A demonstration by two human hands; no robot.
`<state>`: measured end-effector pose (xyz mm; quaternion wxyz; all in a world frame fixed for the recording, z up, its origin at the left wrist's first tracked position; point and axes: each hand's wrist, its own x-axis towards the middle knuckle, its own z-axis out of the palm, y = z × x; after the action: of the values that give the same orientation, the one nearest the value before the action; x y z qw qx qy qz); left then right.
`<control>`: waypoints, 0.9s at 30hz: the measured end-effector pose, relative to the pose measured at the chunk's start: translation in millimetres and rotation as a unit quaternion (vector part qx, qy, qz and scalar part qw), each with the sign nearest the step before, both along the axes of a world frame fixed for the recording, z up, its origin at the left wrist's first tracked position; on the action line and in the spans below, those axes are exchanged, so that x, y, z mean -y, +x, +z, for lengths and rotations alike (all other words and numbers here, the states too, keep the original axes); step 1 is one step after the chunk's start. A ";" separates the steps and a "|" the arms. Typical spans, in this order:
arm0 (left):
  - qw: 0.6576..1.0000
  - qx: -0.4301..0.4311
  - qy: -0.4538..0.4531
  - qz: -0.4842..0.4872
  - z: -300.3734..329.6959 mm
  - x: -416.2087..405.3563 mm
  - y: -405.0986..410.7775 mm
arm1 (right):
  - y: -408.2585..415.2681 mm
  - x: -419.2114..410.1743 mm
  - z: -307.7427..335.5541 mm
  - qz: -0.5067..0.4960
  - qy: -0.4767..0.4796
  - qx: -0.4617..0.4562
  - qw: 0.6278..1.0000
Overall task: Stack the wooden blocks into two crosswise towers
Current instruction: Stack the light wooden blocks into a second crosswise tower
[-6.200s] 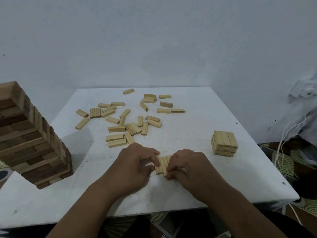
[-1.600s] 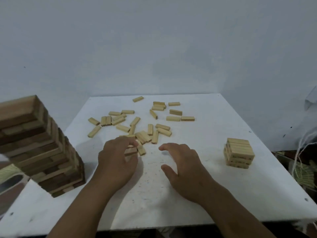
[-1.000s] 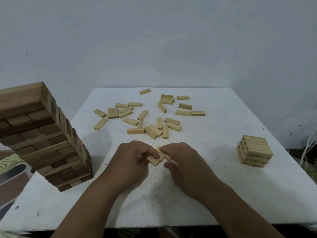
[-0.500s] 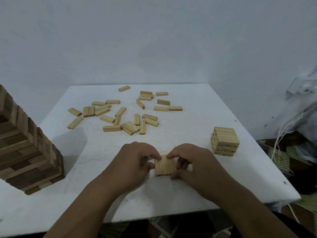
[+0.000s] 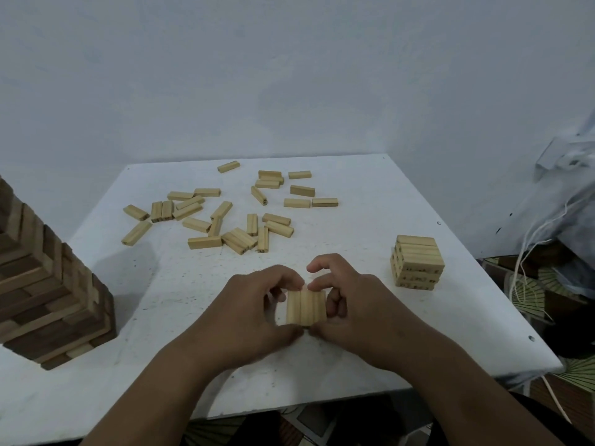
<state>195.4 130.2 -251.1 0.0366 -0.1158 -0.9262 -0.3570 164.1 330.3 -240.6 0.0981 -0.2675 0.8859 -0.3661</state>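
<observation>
1 big dark tower [image 5: 48,291] far left. About 28 loose blocks [image 5: 225,217] at back. Left hand [image 5: 254,312] & right hand [image 5: 351,312] pinch 3 pale blocks [image 5: 305,308] side by side, mid table [image 5: 370,201]. 1 small stack [image 5: 417,261] right.

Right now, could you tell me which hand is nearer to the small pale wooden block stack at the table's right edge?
The right hand. It lies just left of the small pale wooden block stack; the left hand is farther left, beyond the three-block row between them.
</observation>
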 end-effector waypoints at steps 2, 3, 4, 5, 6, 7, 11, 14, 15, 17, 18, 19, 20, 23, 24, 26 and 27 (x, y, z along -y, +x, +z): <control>0.999 0.001 0.031 0.013 0.9 -3.3 -0.1 | -0.4 -1.9 1.4 -0.003 -0.009 -0.008 1.000; 0.999 0.001 0.046 0.019 2.1 -5.5 -0.6 | -1.1 -4.0 2.6 -0.005 -0.012 -0.015 1.000; 0.998 -0.002 0.060 0.023 4.3 -8.3 -1.2 | -1.7 -6.6 4.7 -0.008 -0.015 -0.024 1.000; 0.997 -0.008 0.071 0.026 6.9 -11.5 -2.2 | -2.2 -10.0 7.5 -0.014 -0.019 -0.035 0.999; 0.996 -0.016 0.079 0.025 10.4 -16.7 -5.0 | -2.8 -15.4 11.7 -0.022 -0.023 -0.049 0.998; 0.995 -0.023 0.090 0.025 13.4 -20.1 -7.0 | -3.5 -18.4 15.1 -0.029 -0.023 -0.061 0.997; 0.994 -0.041 0.105 0.018 27.7 -45.0 -20.2 | -8.1 -40.8 28.6 -0.070 -0.041 -0.107 0.991; 0.992 -0.054 0.111 0.000 37.4 -69.0 -33.4 | -14.4 -64.7 34.1 -0.097 -0.055 -0.142 0.984; 0.992 -0.059 0.111 -0.007 40.2 -76.3 -38.2 | -16.8 -72.0 35.0 -0.106 -0.062 -0.142 0.982; 0.992 -0.060 0.110 -0.018 44.4 -90.1 -48.4 | -21.2 -85.1 36.6 -0.125 -0.073 -0.144 0.979; 0.992 -0.057 0.109 -0.022 45.2 -96.6 -53.4 | -23.0 -91.2 37.1 -0.134 -0.080 -0.145 0.977; 0.993 -0.052 0.106 -0.027 45.5 -104.3 -58.8 | -25.4 -98.5 37.0 -0.144 -0.088 -0.145 0.975; 0.993 -0.048 0.103 -0.027 45.5 -107.8 -62.0 | -27.0 -101.8 36.7 -0.150 -0.094 -0.145 0.973; 0.995 -0.039 0.088 -0.034 42.7 -121.6 -72.3 | -32.3 -114.4 33.6 -0.173 -0.095 -0.143 0.970; 0.995 -0.035 0.084 -0.035 41.1 -125.2 -74.9 | -33.9 -117.9 32.3 -0.179 -0.095 -0.142 0.969; 0.996 -0.022 0.078 -0.035 38.1 -131.0 -79.3 | -37.1 -123.1 29.6 -0.191 -0.098 -0.139 0.967; 0.996 -0.018 0.076 -0.034 36.4 -132.8 -80.9 | -38.5 -125.0 28.1 -0.196 -0.101 -0.135 0.966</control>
<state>114.5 262.9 -214.7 0.0497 -0.1502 -0.8911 -0.4253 125.6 455.2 -212.5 -0.1240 -0.1441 0.8845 -0.4261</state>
